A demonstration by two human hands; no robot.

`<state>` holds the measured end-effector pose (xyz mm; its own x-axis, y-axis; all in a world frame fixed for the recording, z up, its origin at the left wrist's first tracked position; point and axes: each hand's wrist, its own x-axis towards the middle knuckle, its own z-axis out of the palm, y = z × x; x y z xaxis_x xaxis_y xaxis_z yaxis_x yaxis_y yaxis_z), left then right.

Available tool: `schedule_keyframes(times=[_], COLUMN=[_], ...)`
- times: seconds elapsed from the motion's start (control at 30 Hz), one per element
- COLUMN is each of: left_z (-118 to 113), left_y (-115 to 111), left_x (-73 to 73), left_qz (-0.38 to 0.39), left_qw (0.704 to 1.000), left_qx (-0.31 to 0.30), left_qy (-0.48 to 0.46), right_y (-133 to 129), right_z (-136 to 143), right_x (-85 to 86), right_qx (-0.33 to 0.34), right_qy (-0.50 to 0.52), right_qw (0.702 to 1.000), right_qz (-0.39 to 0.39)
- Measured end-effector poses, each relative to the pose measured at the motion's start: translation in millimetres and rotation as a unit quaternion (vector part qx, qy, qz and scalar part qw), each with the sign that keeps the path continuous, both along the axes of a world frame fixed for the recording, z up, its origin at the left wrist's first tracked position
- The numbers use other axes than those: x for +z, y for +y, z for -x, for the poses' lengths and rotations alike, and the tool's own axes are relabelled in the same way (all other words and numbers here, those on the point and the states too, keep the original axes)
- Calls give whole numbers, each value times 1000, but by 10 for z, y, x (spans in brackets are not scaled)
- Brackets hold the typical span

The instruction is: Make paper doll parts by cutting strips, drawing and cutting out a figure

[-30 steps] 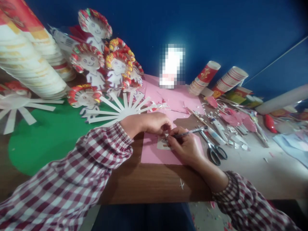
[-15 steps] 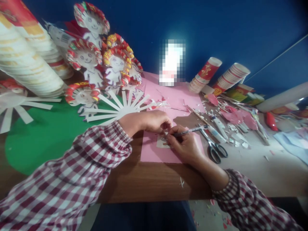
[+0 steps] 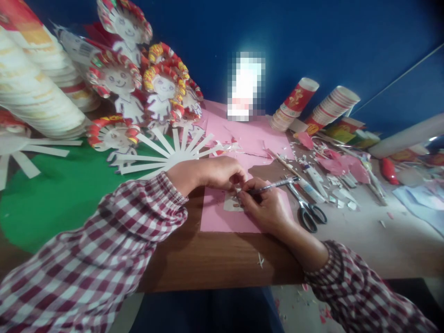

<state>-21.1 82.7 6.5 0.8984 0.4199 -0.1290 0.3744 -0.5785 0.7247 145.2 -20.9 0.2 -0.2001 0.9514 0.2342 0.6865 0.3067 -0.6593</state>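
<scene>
My right hand (image 3: pixel 267 206) is closed around a dark pen (image 3: pixel 272 186), whose back end slants up to the right. The pen's tip is hidden behind the fingers. Under both hands lies a small white paper piece (image 3: pixel 231 204) with dark marks on it, on a pink sheet (image 3: pixel 218 222). My left hand (image 3: pixel 225 173) bends in from the left, its fingers curled and pinched at the paper's upper edge, almost touching the right fingertips. Scissors (image 3: pixel 308 215) with black handles rest just right of my right hand.
Paper-cup dolls (image 3: pixel 121 88) stand at the back left beside tall cup stacks (image 3: pixel 38 88). A white fringed cup (image 3: pixel 176 159) sits on green card (image 3: pixel 62 185). Further cups (image 3: pixel 294 104), glue tubes (image 3: pixel 314 178) and paper scraps (image 3: pixel 343 199) lie to the right. A blurred bright screen (image 3: pixel 245 85) stands behind.
The whole view has shifted slightly, with things appearing a little further left and up. Both hands keep nearly the same pose over the paper, and the pen stays in my right hand.
</scene>
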Motion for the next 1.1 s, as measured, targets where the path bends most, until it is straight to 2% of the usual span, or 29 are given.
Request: schedule_keyframes(times=[0.5, 1.1], left_z=[-19, -9], left_y=[-26, -32], left_x=[67, 56], left_qz=[-34, -5], left_qw=[999, 1000], left_qx=[9, 7], left_qy=[29, 16], right_y=[-5, -13], right_z=[1, 1], right_x=[37, 64], right_qx=[-18, -12], right_qy=[-31, -8], right_qw=[999, 1000], right_qz=[7, 9])
